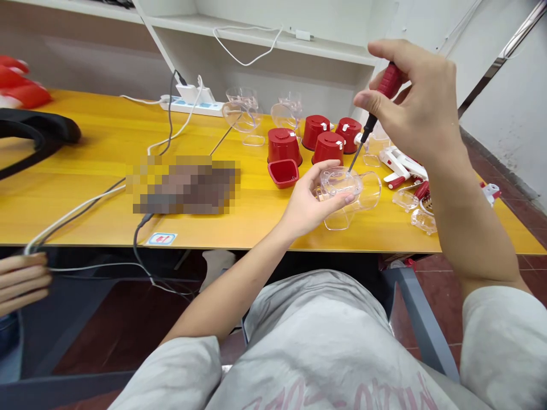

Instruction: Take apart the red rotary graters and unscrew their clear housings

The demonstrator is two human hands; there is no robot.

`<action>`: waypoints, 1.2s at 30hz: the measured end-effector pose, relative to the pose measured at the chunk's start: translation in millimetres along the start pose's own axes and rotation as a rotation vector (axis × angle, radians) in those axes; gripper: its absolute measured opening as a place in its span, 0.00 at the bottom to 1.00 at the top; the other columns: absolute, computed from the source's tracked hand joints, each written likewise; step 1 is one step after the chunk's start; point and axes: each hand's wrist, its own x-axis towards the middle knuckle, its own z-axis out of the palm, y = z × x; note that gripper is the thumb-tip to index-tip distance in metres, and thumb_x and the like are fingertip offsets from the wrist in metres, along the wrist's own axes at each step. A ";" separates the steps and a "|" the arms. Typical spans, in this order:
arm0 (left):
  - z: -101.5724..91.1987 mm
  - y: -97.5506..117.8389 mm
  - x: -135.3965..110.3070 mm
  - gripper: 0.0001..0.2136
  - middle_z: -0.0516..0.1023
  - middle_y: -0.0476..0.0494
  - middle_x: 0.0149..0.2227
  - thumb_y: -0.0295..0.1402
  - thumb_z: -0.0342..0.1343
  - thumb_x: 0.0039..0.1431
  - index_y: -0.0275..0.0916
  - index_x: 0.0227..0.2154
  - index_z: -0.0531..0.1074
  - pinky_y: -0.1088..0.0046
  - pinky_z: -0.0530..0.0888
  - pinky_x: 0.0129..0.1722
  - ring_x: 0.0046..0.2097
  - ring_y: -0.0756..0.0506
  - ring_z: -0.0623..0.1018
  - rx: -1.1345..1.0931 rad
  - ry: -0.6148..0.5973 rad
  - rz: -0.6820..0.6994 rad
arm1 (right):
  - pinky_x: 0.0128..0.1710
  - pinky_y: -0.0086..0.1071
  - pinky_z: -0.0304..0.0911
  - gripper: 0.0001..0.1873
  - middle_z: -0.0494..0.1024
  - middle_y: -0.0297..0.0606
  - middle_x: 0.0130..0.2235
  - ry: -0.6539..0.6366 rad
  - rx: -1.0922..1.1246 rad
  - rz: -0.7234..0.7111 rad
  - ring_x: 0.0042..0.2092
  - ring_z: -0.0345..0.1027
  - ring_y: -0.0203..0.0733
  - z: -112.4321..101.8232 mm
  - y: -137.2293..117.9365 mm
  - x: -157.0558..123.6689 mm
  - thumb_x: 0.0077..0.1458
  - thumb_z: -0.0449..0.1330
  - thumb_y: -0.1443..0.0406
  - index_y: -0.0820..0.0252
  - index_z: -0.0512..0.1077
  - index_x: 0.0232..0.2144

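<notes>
My left hand grips a clear plastic cup-shaped part just above the near side of the table, thumb in front and fingers behind. Raised over it, my right hand is closed around the red handle of a screwdriver. The black shaft slants down to the left, and its tip meets the top of the clear part. Whether a screw sits under the tip is too small to tell. Beside the left fingers lies a small red square cup. Several red round housings stand behind it.
White-and-red handle parts and small clear pieces lie at the right. More clear cups stand behind, near a power strip. Cables cross the table at left. Another person's hand is at the left edge.
</notes>
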 end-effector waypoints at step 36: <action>-0.5 -0.7 1.4 0.43 0.86 0.31 0.67 0.54 0.87 0.52 0.43 0.65 0.77 0.46 0.83 0.72 0.68 0.30 0.86 0.022 0.011 0.009 | 0.64 0.56 0.72 0.14 0.85 0.40 0.44 -0.080 -0.054 0.010 0.54 0.77 0.57 -3.2 1.9 4.4 0.64 0.75 0.56 0.43 0.83 0.51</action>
